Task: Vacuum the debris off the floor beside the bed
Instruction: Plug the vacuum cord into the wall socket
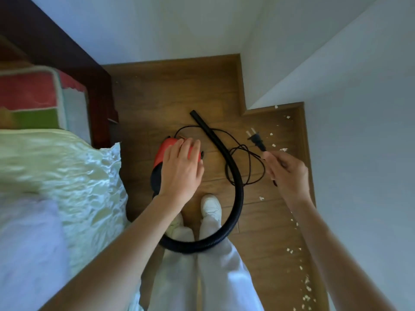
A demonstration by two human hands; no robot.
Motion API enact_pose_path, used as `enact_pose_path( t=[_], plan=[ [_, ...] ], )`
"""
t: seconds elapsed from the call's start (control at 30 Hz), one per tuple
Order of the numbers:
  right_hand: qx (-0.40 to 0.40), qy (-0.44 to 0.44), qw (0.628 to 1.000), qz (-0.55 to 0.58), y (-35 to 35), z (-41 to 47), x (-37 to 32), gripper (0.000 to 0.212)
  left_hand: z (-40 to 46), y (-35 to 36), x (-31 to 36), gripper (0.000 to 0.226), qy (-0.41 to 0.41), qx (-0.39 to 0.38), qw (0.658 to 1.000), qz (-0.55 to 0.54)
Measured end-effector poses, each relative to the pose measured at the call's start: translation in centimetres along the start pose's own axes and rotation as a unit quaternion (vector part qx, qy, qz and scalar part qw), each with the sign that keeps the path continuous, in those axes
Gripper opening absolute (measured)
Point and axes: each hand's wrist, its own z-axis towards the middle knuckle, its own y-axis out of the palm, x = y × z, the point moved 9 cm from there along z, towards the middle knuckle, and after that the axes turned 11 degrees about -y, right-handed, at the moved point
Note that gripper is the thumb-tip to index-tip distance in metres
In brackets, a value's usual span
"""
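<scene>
Left hand (183,163): mine, fingers straight and laid flat over the top of the red vacuum cleaner (165,151) — pressing on it, not curled round anything.
Right hand (286,170): my fingers are curled round the black power cord (241,166), pinching it just behind the plug (256,138), which sticks up past my fingertips with its two prongs pointing away from me.
Vacuum cleaner: sits on the wooden floor (179,93) just beside the bed (56,171), under my left palm; its lower half is dark.
Hose (237,198): black and ribbed, it curves from behind my legs round my right shoe (210,205) and ends in a narrow nozzle (199,121) lying on the floor ahead.
Cord: loose loops on the boards between the vacuum and my right hand.
Debris (306,282): small white scraps strewn along the skirting at the right wall (359,131) — more of them lie near the plug and in the corner step.
Bed: pale green cover, dark headboard, a red and green pillow (40,95).
</scene>
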Motion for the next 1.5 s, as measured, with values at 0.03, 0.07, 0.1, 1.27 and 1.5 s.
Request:
enact_pose_path(
  t=[0.03,0.07,0.1,1.27,1.5],
  plan=[
    [-0.005,-0.006,1.0,0.011,-0.5,-1.1,-2.0,0.021,-0.8,-1.6,-0.3,0.044,-0.007,-0.005,1.0,0.002],
    [-0.009,-0.01,1.0,0.026,-0.9,-2.1,-4.0,0.022,-1.6,-3.2,-0.5,0.045,-0.016,-0.012,1.0,0.002],
    [-0.012,-0.016,0.999,0.038,-1.2,-3.0,-6.1,0.022,-2.4,-4.7,-0.7,0.046,-0.025,-0.018,1.0,0.003],
    [0.014,-0.165,0.986,0.004,-0.7,14.8,-39.6,0.026,15.8,-38.1,-4.5,0.057,-0.053,0.191,0.978,0.071],
    [0.033,-0.138,0.99,0.004,2.8,24.0,-36.4,0.027,25.2,-34.7,-5.7,0.067,-0.052,0.233,0.968,0.076]
  ],
)
